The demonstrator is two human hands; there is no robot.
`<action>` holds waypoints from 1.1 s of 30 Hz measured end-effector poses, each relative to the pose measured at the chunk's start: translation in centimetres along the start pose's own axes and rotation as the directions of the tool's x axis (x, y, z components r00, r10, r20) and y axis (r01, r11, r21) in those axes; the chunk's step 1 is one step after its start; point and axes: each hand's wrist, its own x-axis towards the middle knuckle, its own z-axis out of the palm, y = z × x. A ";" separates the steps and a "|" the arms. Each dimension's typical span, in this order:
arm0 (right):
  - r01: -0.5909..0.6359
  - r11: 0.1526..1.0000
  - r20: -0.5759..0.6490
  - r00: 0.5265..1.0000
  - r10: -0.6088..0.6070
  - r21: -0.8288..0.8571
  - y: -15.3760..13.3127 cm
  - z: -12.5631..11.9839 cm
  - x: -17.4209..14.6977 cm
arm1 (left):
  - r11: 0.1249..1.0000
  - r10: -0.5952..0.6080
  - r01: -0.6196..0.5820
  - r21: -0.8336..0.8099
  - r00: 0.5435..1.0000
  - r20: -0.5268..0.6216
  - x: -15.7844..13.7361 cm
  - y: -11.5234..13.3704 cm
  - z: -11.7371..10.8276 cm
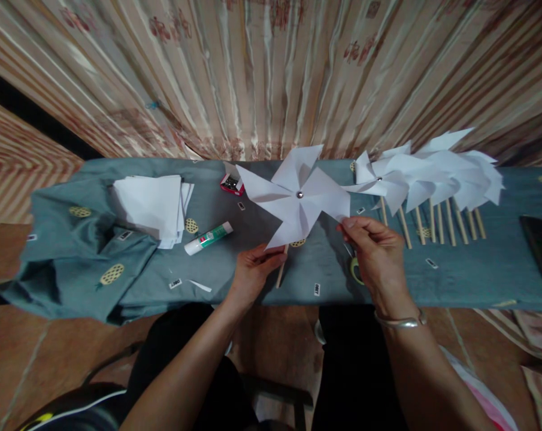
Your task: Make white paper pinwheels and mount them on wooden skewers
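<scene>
A white paper pinwheel (pixel 311 190) with a silver pin at its centre is held over the table's middle. My left hand (pixel 254 269) is closed round its wooden stick, which pokes out below the fingers. With thumb and finger, my right hand (pixel 378 254) pinches the tip of the pinwheel's lower right blade. Partly hidden behind the right hand are scissors (pixel 355 270) with a green handle. To the right, several finished-looking pinwheels (pixel 432 173) lie overlapping in a row, their sticks pointing toward me.
A stack of white paper (pixel 149 206) lies at the left, beside a glue stick (pixel 208 238). A small red box of pins (pixel 232 184) stands open behind it. A paper scrap (pixel 200 286) is near the front edge. A dark phone-like object (pixel 540 245) lies far right. A curtain (pixel 271 78) hangs behind.
</scene>
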 end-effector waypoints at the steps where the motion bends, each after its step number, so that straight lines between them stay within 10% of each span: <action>1: -0.010 1.000 0.005 1.000 0.010 0.005 0.0 0.0 -0.1 | 1.000 0.003 -0.003 -0.002 1.000 -0.004 0.0 0.0 0.0; 33: -0.257 0.964 0.293 0.929 0.225 0.075 0.1 2.7 -3.3 | 0.998 0.051 -0.051 0.036 0.999 -0.008 0.5 -0.1 -0.2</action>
